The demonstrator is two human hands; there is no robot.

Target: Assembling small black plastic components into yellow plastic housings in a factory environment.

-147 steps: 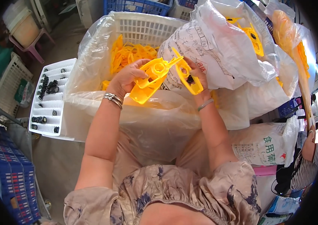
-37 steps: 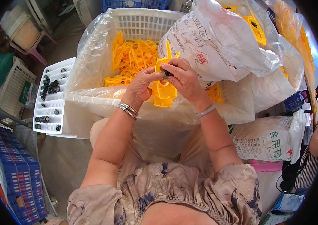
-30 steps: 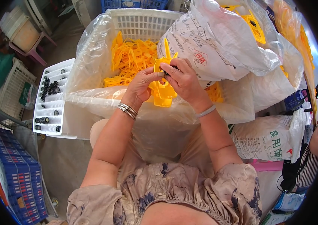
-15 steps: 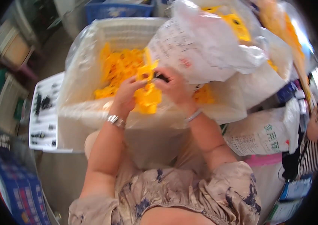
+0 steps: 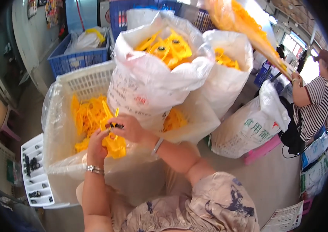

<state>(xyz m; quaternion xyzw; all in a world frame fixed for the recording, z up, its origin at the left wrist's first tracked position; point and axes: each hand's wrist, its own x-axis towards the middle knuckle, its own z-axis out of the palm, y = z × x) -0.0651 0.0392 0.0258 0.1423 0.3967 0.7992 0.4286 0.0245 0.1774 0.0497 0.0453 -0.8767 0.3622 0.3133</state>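
My left hand (image 5: 97, 146) is closed on the edge of a yellow plastic part (image 5: 115, 147), with its thin prongs pointing up. Against the same part, my right hand (image 5: 128, 129) is closed around small black pieces (image 5: 116, 125), whose exact kind is too small to make out. Both hands are over the near side of a white basket (image 5: 90, 76) lined with clear plastic. Inside the basket lies a heap of similar yellow parts (image 5: 88, 116). A white woven sack (image 5: 137, 87), filled with yellow parts with black pieces on them, rises just beyond my right hand.
A white tray (image 5: 36, 185) with black pieces in its slots stands left of the basket. Blue crates (image 5: 69, 62) are behind it. Another sack (image 5: 225, 85) and a tied white bag (image 5: 245, 129) stand to the right. A person in a striped top (image 5: 318, 100) is at far right.
The view has swung up and to the right, bringing the sack's open top and the other person into sight. My hands still hold the yellow part and black pieces together.
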